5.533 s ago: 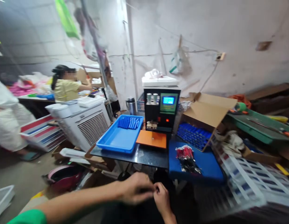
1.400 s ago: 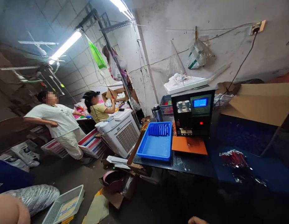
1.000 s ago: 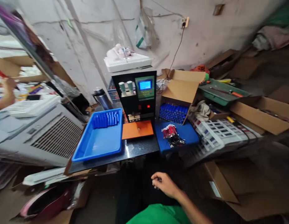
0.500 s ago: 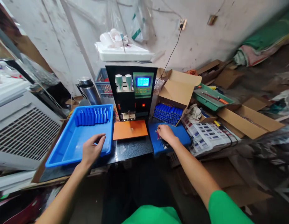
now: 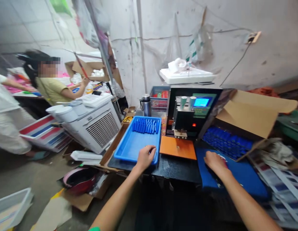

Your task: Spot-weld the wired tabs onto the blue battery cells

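**Black worktop (image 5: 180, 171) by a scuffed white wall (image 5: 158, 19): left hand (image 5: 146, 156) at tray, right hand (image 5: 213, 161) at leads**

Worktop, left end: blue plastic tray (image 5: 128, 149). Blue cylindrical cells (image 5: 145, 126) stand in rows along its far edge. Left hand over the tray's near right corner, fingers curled toward the thumb; cannot tell whether they meet or hold anything.

Worktop, far right corner: black benchtop machine (image 5: 199, 127), blue display (image 5: 201, 102) lit; orange plate (image 5: 178, 148) in front, just beside the tray's right edge. Steel flask (image 5: 146, 106) beyond the tray's far edge.

Off the worktop's right edge: blue board (image 5: 250, 179). Right hand over its left part, covering most of the red leads (image 5: 225, 161); grip hidden, cannot tell if clamped. Open cardboard box (image 5: 247, 117) at the board's far edge, packed with similar blue cells.

Background left: co-worker in yellow top (image 5: 51, 91), arm raised.
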{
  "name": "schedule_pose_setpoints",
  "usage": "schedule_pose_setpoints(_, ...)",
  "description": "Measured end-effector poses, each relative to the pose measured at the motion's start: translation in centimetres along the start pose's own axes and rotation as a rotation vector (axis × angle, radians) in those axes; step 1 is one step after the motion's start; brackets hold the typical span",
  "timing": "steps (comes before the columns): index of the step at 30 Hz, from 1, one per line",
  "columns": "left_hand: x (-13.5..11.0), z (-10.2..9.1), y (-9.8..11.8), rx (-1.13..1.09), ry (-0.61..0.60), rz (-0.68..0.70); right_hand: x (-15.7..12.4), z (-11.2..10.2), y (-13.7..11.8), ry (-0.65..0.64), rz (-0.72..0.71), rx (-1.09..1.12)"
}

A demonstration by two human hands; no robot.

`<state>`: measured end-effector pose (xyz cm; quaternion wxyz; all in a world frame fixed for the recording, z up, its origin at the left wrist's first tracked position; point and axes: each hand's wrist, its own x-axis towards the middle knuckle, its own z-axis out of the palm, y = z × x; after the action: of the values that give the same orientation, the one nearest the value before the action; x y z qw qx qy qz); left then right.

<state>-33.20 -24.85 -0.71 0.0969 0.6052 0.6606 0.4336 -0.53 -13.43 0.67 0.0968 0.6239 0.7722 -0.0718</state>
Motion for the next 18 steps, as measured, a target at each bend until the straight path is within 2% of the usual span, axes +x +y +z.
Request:
schedule_pose_setpoints(4, -0.7, -0.1, 0.3, -0.016, 0.009, -0.008, 0.1, 1.0, 0.7, -0.007, -0.023, 0.008)
schedule_pose_setpoints(12, -0.9, 0.1, 0.2, 0.039, 0.044, -0.005, 0.7, 1.8, 1.1, 0.014, -0.032, 0.066)
schedule_pose_setpoints(15, -0.7, 0.1, -0.2, 0.025, 0.044, 0.008, 1.6, 2.3, 1.5, 0.060, -0.008, 0.143)
schedule_pose_setpoints(18, 0.0, 0.1, -0.5, 0.000, 0.043, 0.018, 2.6, 2.3, 2.3, 0.118, 0.013, 0.320)
